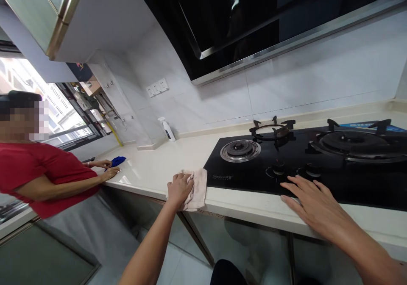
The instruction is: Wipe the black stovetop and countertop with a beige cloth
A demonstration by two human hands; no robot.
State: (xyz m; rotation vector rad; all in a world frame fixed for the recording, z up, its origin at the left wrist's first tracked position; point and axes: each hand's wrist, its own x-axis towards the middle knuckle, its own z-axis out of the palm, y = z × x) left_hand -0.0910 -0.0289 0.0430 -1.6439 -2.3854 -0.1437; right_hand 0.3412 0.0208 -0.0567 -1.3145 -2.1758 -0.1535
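The left hand [180,188] reaches forward on a nearly straight arm. Its grip is clenched on a pale cloth [199,187], which lies on the tabletop [152,168] just left of the stove [248,178], at the front edge. Part of the cloth hangs over that edge. The right hand [313,204] lies flat, palm down and fingers spread, its grip released and holding nothing. Its fingertips rest on the stove's front rim, just in front of the knobs [277,169], and its wrist crosses the strip of tabletop in front of the stove.

Left of the stove the tabletop runs open as far as a spray bottle [167,129], which stands by the wall. Well left of the stove, another person in a red top has both hands on the tabletop by a blue cloth [117,161]. The stove's left burner [240,149] is uncovered, and a pan support [272,130] sits just behind it.
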